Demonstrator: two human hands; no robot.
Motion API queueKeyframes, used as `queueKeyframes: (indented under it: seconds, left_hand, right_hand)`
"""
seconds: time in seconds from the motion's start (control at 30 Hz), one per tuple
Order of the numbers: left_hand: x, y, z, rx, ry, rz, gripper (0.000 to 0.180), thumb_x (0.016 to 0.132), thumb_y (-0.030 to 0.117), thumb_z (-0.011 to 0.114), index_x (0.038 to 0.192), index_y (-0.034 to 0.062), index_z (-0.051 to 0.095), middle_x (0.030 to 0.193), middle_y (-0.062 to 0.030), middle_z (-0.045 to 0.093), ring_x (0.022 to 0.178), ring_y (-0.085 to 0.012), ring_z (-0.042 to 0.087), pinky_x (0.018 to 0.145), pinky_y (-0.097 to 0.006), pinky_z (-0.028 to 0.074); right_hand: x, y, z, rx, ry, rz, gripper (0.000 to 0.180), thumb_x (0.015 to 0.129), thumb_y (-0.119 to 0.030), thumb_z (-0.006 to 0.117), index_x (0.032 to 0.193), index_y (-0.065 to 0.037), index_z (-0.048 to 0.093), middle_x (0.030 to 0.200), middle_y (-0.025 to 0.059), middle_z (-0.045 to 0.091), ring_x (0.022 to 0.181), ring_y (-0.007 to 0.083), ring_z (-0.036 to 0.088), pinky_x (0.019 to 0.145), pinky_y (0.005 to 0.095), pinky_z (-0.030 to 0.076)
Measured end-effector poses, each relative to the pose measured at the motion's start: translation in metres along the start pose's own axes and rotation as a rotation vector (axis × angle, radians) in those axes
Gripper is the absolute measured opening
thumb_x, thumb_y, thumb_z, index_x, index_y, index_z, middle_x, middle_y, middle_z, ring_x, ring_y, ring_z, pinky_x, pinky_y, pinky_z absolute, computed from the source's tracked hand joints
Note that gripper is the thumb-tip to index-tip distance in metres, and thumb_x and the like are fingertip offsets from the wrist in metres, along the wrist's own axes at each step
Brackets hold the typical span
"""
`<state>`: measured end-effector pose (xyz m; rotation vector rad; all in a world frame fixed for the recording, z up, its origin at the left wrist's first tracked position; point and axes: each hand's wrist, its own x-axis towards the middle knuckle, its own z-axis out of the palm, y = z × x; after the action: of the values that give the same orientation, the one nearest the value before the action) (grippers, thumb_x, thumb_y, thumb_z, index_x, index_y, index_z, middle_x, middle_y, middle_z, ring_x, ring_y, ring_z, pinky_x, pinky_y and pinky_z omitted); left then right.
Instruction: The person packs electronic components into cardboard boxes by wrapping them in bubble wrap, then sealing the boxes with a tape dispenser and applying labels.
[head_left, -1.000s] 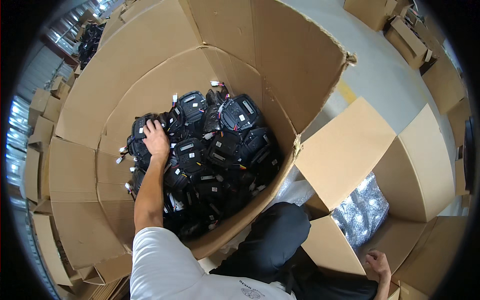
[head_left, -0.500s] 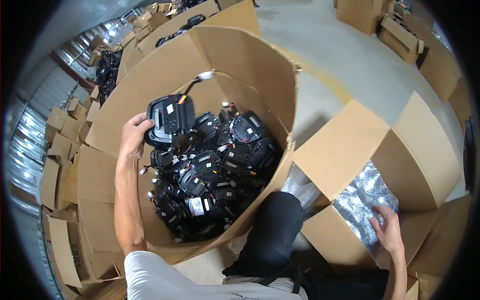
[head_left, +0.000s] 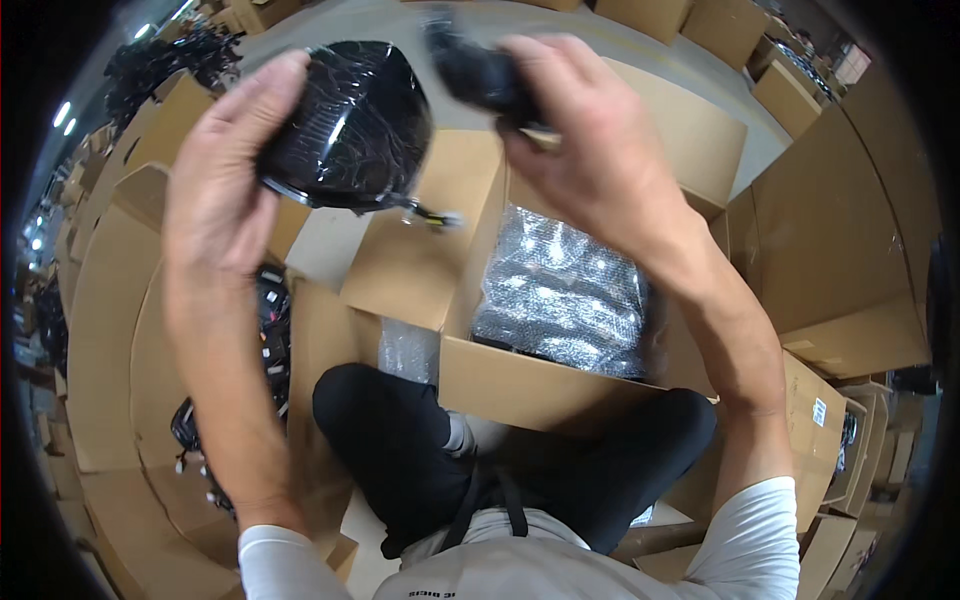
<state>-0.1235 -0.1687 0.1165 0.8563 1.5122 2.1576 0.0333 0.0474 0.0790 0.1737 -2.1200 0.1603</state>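
Observation:
Raised in front of me, my left hand (head_left: 225, 165) grips a glossy black housing (head_left: 350, 125) by its left side. A short cable with a pale connector (head_left: 440, 217) hangs from its lower right edge. Opposite it, my right hand (head_left: 590, 120) is closed around a blurred black object (head_left: 478, 70); motion smears its shape, so I cannot tell its kind. The two held things are apart. Below my hands stands an open cardboard carton (head_left: 560, 390), with silvery bubble wrap (head_left: 560, 290) lying inside it.
A large cardboard bin (head_left: 110, 400) stands at my left, with several black housings (head_left: 272, 345) inside. More bubble wrap (head_left: 408, 352) lies between the bin and the carton. Tall closed cartons (head_left: 850, 230) stand at the right. My knees flank the open carton's near side.
My view has swung right, toward the carton. My left hand has brought a black housing out of the bin. My right hand has left the bubble wrap and now holds a black object.

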Motion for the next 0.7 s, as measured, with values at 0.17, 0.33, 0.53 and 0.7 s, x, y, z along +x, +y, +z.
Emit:
queueKeyframes:
  seconds: [0.17, 0.33, 0.53, 0.7]
  left_hand:
    - [0.001, -0.096, 0.034, 0.028, 0.224, 0.010, 0.036, 0.087, -0.003, 0.072, 0.121, -0.0091, 0.061, 0.109, -0.0144, 0.066, 0.094, -0.0183, 0.067, 0.084, -0.029, 0.057]
    - [-0.010, -0.154, 0.023, 0.131, 0.368, -0.116, 0.037, 0.087, -0.005, 0.070, 0.122, -0.0085, 0.060, 0.114, -0.0152, 0.065, 0.100, -0.0181, 0.065, 0.090, -0.029, 0.054]
    - [-0.004, -0.153, 0.021, 0.258, 0.422, -0.137, 0.036, 0.088, -0.006, 0.066, 0.123, -0.0077, 0.059, 0.113, -0.0148, 0.066, 0.100, -0.0181, 0.065, 0.091, -0.030, 0.053]
    - [-0.007, -0.159, 0.009, 0.271, 0.329, -0.158, 0.036, 0.093, -0.001, 0.062, 0.129, -0.0043, 0.056, 0.118, -0.0138, 0.065, 0.105, -0.0183, 0.064, 0.095, -0.034, 0.054]
  right_hand:
    - [-0.146, 0.145, 0.049, 0.710, -0.499, 1.189, 0.034, 0.085, -0.013, 0.076, 0.112, 0.006, 0.068, 0.096, 0.0151, 0.074, 0.080, 0.0207, 0.072, 0.076, 0.0327, 0.059]
    - [-0.328, 0.183, 0.186, 1.120, -0.061, 1.846, 0.030, 0.089, -0.007, 0.073, 0.114, 0.006, 0.062, 0.102, 0.0161, 0.071, 0.087, 0.0267, 0.071, 0.077, 0.0407, 0.062]
    - [-0.421, 0.197, 0.302, 1.316, 0.046, 1.885, 0.017, 0.092, -0.010, 0.071, 0.105, 0.000, 0.067, 0.096, 0.0075, 0.071, 0.083, 0.0192, 0.068, 0.072, 0.0340, 0.055]
    - [-0.427, 0.183, 0.316, 0.585, -0.217, 1.806, 0.031, 0.091, -0.030, 0.074, 0.101, 0.000, 0.071, 0.091, 0.0120, 0.074, 0.085, 0.0281, 0.070, 0.075, 0.0400, 0.056]
